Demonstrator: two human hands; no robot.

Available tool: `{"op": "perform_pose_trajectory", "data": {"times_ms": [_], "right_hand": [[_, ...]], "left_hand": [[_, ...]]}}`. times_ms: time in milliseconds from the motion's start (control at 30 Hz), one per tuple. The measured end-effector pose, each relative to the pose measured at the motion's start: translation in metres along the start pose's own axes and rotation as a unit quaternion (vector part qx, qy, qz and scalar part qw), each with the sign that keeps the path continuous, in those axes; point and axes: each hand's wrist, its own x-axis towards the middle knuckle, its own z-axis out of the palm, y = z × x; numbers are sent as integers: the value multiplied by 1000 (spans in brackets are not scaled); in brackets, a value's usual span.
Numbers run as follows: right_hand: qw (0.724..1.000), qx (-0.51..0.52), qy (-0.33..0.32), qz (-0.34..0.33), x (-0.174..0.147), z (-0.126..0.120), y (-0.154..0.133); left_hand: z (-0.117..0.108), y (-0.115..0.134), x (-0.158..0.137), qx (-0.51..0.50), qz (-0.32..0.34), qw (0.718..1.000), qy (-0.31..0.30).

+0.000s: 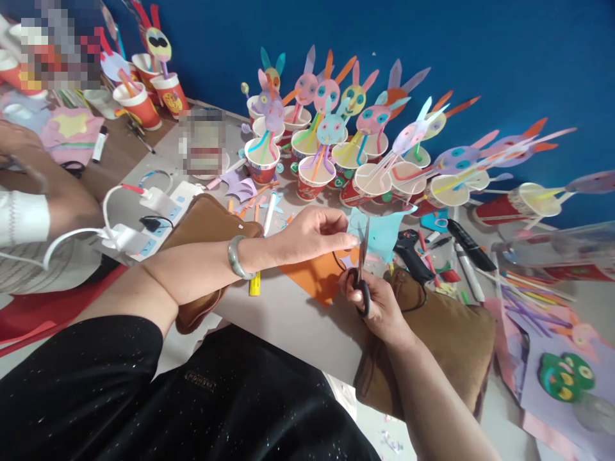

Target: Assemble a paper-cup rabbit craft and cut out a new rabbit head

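Between the thumb and fingers of my left hand (319,234) is a sheet of light blue paper (384,232), raised above the table, with a faint round outline drawn near its left side. My right hand (377,304) is closed around the black handles of a pair of scissors (364,256). The blades point up and away from me and lie at the blue paper, close to my left thumb. Whether the blades are fully closed I cannot tell. Under both hands lies an orange sheet of paper (314,275) on the table.
Paper cups (314,176) with paper rabbit heads on straws line the blue wall. A black glue gun (412,256), markers (468,246) and a brown cushion (446,333) lie right. Left are a power strip (163,221), another brown cushion (206,224) and another person's arm (72,186).
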Motion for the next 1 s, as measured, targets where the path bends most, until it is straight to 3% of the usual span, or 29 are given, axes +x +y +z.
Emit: {"op": "perform_pose_trajectory", "data": {"times_ms": [1000], "right_hand": [[1000,3,-2,2,1,0,-1]], "left_hand": [[0,-1,0,8,-9,1000,6]]}}
